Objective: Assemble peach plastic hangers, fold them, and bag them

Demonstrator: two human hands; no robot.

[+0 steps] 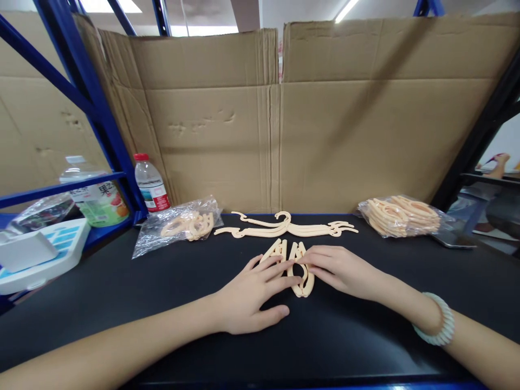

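Note:
A folded cream plastic folding hanger (301,292) lies on the black tabletop in the middle of the view. My right hand (345,270) has its fingers bent together on this hanger's upper right side. My left hand (248,297) is spread out flat, its fingertips reaching onto the same hanger from the left. Partly under those left fingers is another folded hanger (272,251), most of it hidden. Just behind both hands, several unfolded hangers (306,231) lie stacked with arms stretched wide and a hook (283,215) pointing away from me.
A clear bag with hanger parts (189,225) lies at back left, near a red-capped bottle (151,184). Bagged hangers (400,215) sit at back right by a dark flat device (455,239). Cardboard (219,124) walls the back. A white-and-blue tray (60,252) stands far left.

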